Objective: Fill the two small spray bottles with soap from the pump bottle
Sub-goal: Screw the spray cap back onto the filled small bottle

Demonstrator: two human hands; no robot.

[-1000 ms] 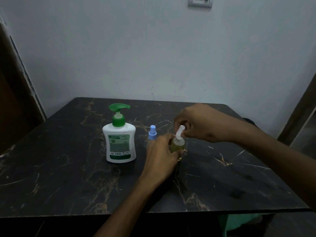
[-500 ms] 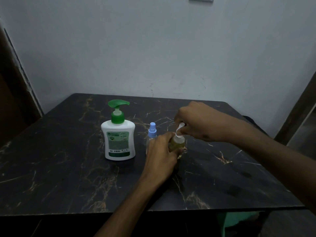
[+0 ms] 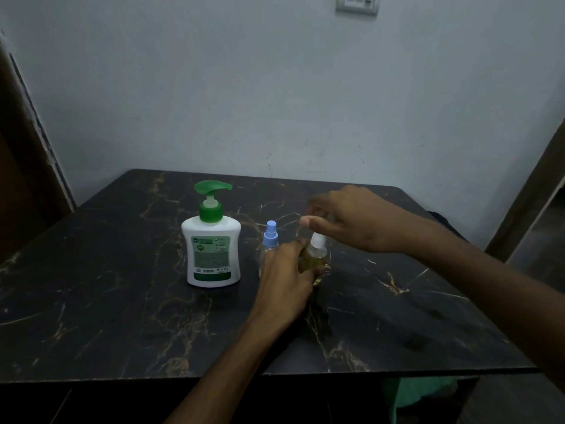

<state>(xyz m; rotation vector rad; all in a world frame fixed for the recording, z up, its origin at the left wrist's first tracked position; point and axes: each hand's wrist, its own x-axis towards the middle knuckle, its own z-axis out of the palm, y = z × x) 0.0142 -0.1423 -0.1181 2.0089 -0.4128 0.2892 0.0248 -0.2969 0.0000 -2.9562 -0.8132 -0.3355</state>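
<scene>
Head view: your left hand (image 3: 286,280) is wrapped around the body of the white-capped spray bottle (image 3: 315,258), centre of frame, holding it upright on the desk (image 3: 107,301). That bottle is clear, with yellow-green liquid visible in the body; the white sprayer head is seated on top. Fill level is partly hidden by your fingers, can't tell exactly.

Your right hand (image 3: 351,221) sits just above that sprayer head, thumb out to the left, fingers loosely spread. It's blurred; the white top shows below the hand with no finger around it. Whether the palm touches the cap, can't tell.

The blue-capped spray bottle (image 3: 270,240) stands upright just left of the one you hold, partly behind your left hand. Clear body, light-blue sprayer head. No tinted liquid visible in the part that shows.

The pump bottle (image 3: 211,249) stands upright left of centre, near the blue-capped one but apart from it. White body, green collar and green pump head with the spout pointing right, green-and-white label facing you, green band at the base.

The desk is black with gold-brown veining. A wall switch plate (image 3: 357,3) sits at the top edge, right of centre.
</scene>
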